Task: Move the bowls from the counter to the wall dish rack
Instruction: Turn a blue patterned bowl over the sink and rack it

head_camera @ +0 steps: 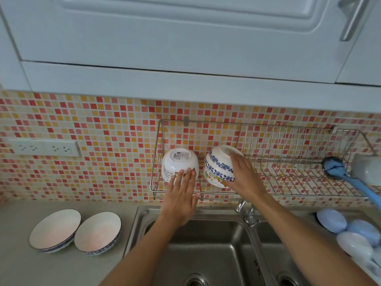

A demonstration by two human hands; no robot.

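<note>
Nearest the camera, two bare forearms reach forward over a stainless steel double sink (206, 240). Well to the left of the fingers, on the grey counter (18, 254), stand two shallow white bowls with blue-patterned rims (55, 230), upright, side by side and touching or nearly so.

The left hand (181, 201) stretches out with straight, slightly spread fingers; its fingertips (181, 172) touch the near side of a white bowl with a cartoon print and a label on its base (178, 164). Nothing is gripped here; the fingers only rest against it. This bowl lies upside down, tilted toward the camera, at the left end of the wire wall dish rack (268, 182).

The right hand (243, 174) lies over the right side of a white bowl with blue floral bands (218, 166), fingers curved along its wall up to the foot, the thumb hidden behind it, so how firmly it holds cannot be told. This bowl sits inverted on top of another bowl whose cartoon-printed rim shows below it, just right of the left fingertips' bowl and close beside it.

A chrome tap (247, 213) stands below the right wrist. Far right of the fingers, a blue-handled dish brush (346, 178) rests in the rack, and pale blue and white plastic dishes (350, 232) lie at the sink's edge. Behind the fingers is a red, orange and cream mosaic tile wall (103, 131) with a white double socket (43, 149), and above it white cabinets (165, 38).
</note>
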